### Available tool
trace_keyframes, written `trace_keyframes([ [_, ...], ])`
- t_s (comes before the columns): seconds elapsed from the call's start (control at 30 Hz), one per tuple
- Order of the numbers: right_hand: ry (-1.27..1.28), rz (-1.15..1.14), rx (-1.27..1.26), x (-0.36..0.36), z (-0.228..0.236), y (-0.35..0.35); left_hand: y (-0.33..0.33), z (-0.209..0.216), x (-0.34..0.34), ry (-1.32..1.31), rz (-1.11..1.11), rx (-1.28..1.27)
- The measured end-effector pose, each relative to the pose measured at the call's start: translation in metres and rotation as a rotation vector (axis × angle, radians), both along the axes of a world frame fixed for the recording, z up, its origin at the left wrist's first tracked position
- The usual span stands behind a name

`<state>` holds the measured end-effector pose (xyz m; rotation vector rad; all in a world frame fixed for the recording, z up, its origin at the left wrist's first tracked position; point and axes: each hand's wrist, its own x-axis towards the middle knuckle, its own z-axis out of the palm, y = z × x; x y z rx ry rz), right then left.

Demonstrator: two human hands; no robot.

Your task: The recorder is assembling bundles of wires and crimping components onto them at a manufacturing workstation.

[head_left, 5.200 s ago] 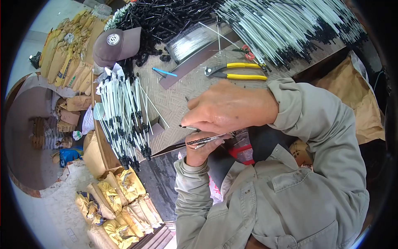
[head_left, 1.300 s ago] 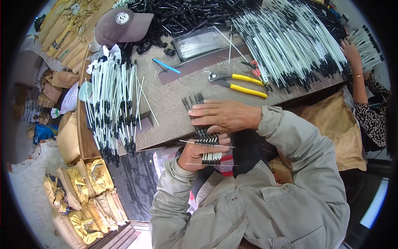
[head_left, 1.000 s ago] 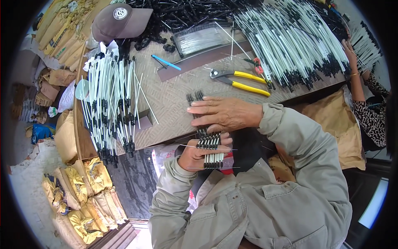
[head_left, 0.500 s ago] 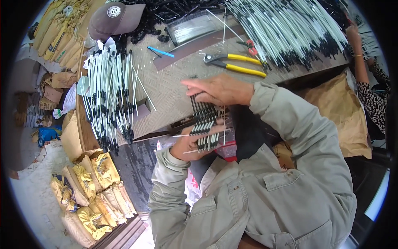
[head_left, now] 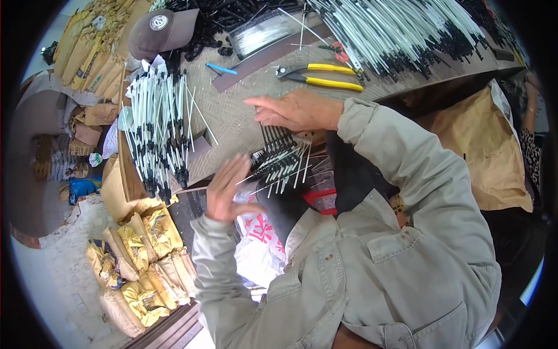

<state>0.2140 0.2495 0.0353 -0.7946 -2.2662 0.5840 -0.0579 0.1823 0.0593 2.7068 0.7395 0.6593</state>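
Note:
My right hand (head_left: 299, 110) lies flat on the near edge of the brown patterned table (head_left: 232, 119), pressing down a row of thin white rods with black ends (head_left: 282, 163). The rods fan out from under my palm and stick out past the table edge toward me. My left hand (head_left: 229, 189) is below the edge, fingers spread, with its palm facing the loose ends of the rods and just touching or nearly touching them. It holds nothing. Both sleeves are pale grey-green.
Yellow-handled pliers (head_left: 322, 75), red-handled scissors (head_left: 337, 52) and a small blue tool (head_left: 221, 68) lie beyond my right hand. Rod piles lie at left (head_left: 160, 128) and top right (head_left: 395, 29). A brown cap (head_left: 160, 29), yellow sacks (head_left: 139, 256) and another person's arm (head_left: 532, 110) are around.
My left hand has let go of the rod bundle and opened beside its ends. The rods now fan out under my right hand, which has stayed on top of them.

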Motion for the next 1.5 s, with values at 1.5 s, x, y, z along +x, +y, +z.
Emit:
trace_keyframes([
  [1.5,0.100,-0.129,-0.210,0.065,0.112,0.011,0.053,0.005,0.054,0.290,-0.157,0.010],
])
